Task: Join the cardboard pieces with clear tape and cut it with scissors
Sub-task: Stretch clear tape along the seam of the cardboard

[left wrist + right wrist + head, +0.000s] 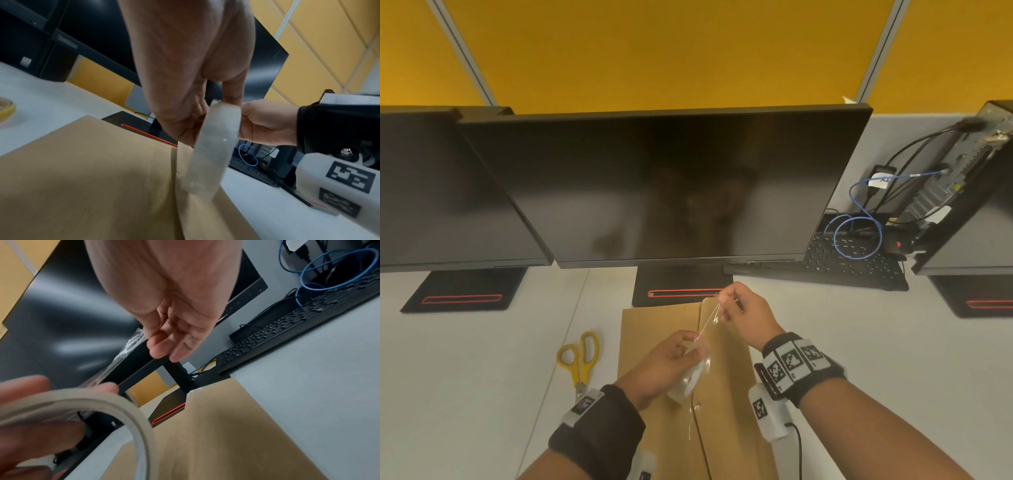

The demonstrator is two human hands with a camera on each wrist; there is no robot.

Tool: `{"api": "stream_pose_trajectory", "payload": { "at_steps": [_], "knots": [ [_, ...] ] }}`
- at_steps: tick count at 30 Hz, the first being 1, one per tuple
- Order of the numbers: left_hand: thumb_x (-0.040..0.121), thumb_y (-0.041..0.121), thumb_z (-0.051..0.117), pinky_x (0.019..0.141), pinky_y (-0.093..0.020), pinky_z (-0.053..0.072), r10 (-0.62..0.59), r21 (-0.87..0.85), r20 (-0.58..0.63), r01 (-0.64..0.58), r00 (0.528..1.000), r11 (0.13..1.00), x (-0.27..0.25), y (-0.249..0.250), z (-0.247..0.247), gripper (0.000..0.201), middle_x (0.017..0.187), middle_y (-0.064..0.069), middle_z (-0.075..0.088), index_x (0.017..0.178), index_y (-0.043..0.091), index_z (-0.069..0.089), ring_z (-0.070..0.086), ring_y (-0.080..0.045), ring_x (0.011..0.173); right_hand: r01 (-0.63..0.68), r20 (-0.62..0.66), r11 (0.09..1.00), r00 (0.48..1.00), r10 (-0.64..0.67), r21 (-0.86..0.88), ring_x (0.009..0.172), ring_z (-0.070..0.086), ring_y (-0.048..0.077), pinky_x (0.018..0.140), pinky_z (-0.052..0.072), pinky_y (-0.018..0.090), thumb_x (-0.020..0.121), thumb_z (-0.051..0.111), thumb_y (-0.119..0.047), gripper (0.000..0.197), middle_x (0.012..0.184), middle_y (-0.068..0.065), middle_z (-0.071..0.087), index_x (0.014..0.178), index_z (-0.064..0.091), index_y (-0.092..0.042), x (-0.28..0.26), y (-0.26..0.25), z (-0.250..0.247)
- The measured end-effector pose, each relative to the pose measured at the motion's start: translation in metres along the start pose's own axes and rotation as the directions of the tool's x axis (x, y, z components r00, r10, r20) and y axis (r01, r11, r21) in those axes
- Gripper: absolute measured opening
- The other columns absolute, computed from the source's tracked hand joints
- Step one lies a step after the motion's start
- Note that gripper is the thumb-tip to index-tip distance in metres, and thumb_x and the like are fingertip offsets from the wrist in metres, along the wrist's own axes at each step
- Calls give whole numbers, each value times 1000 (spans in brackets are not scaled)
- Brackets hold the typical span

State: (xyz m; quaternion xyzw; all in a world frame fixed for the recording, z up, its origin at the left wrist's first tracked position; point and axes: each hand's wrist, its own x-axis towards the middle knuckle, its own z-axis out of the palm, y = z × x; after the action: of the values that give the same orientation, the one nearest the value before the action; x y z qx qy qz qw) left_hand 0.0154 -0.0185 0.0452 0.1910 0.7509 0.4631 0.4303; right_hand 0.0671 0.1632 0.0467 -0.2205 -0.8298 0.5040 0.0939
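The roll of clear tape (688, 378) is in the air above the two flat brown cardboard pieces (650, 342), which lie side by side on the pale grey desk (482, 359) with a thin seam between them. The left hand (671, 359) grips the roll, the fingers curled around its ring. The right hand (743, 315) pinches the free end of the pulled-out tape strip (709, 318) between thumb and fingertips, above the far end of the seam near the black monitor stand (678, 291).

I think the main danger is in the strip itself. It looks twisted and narrow between the two hands, so it may fold and stick to itself before it reaches the cardboard. If it comes down not straight, it may miss the seam and hold only one piece. The pieces are not held by anything, so a pull from the sticky tape could lift or move them and open the gap. The yellow-handled scissors (580, 356) lie on the desk to the left, well apart from both hands; one hand must let go to take them, and then the strip may go loose.

As for writing, the left wrist view shows a pale word on the lower edge of the dark monitor (68, 43), but it is too blurred to read with certainty. The wrist bands (796, 361) carry black-and-white square code markers, no letters. A white label on the blue cable (859, 219) has marks I cannot read.
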Motion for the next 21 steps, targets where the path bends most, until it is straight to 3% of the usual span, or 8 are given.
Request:
{"api": "stream_pose_trajectory", "payload": {
  "at_steps": [4, 7, 10, 12, 14, 16, 18, 21],
  "knots": [
    [90, 41, 57, 74, -19, 42, -68, 119, -130, 83, 989, 989, 4, 5, -1, 31, 107, 0, 62, 112, 19, 56, 57, -11, 93, -2, -50, 1000, 999, 3, 5, 71, 56, 5, 68, 40, 9, 101, 43, -19, 13, 73, -6, 58, 94, 54, -20, -1, 0, 5],
    [87, 55, 53, 75, -26, 41, -160, 268, -99, 181, 982, 946, 9, -1, -6, 48, 89, -5, 59, 88, 8, 60, 55, -16, 80, 6, -36, 1000, 999, -6, 1, 71, 56, 4, 68, 40, 9, 100, 43, -17, 15, 72, -7, 58, 92, 55, -18, 0, -1, 7],
    [83, 66, 50, 70, -29, 42, -268, 369, -66, 273, 961, 888, 9, 0, -9, 56, 76, -7, 56, 74, 11, 55, 53, -20, 70, -7, -31, 999, 1000, 6, -32, 73, 57, 5, 67, 39, 9, 100, 43, -18, 15, 74, -6, 59, 92, 55, -18, 1, 5, 7],
    [85, 62, 50, 68, -29, 42, -256, 261, 0, 247, 967, 933, 4, 3, -8, 52, 73, -4, 60, 80, 11, 57, 54, -18, 69, -23, -1, 998, 1000, 23, -58, 75, 58, 8, 68, 38, 8, 100, 43, -20, 14, 76, -3, 61, 93, 55, -19, 4, 11, 6],
    [88, 55, 52, 73, -31, 45, -210, 73, 73, 204, 975, 976, -3, 4, -5, 41, 76, -1, 67, 100, 16, 57, 58, -17, 75, -45, 37, 996, 998, 47, -71, 78, 57, 7, 69, 37, 9, 100, 45, -20, 12, 80, -2, 64, 93, 55, -20, 8, 15, 5],
    [85, 50, 57, 90, -33, 46, -151, -19, 117, 154, 982, 988, -8, 2, -4, 40, 86, 2, 71, 117, 27, 51, 62, -16, 89, -44, 51, 996, 998, 48, -75, 79, 59, 9, 73, 39, 15, 99, 46, -18, 14, 83, 2, 67, 88, 56, -21, 13, 18, 4],
    [75, 41, 64, 100, -35, 42, -126, -36, 132, 132, 983, 991, -11, -1, -4, 47, 101, 1, 71, 119, 27, 52, 61, -17, 101, -50, 43, 995, 998, 54, -86, 79, 57, 7, 73, 37, 15, 98, 47, -17, 16, 83, 2, 67, 86, 57, -20, 16, 20, 2],
    [70, 25, 71, 87, -32, 50, -122, -151, 138, 143, 983, 978, -11, -3, -5, 52, 109, -2, 65, 119, 28, 53, 62, -19, 95, -59, 16, 995, 998, 60, -85, 79, 55, 2, 69, 35, 9, 98, 49, -18, 14, 84, -1, 66, 88, 59, -18, 22, 20, 2]
  ]
}}
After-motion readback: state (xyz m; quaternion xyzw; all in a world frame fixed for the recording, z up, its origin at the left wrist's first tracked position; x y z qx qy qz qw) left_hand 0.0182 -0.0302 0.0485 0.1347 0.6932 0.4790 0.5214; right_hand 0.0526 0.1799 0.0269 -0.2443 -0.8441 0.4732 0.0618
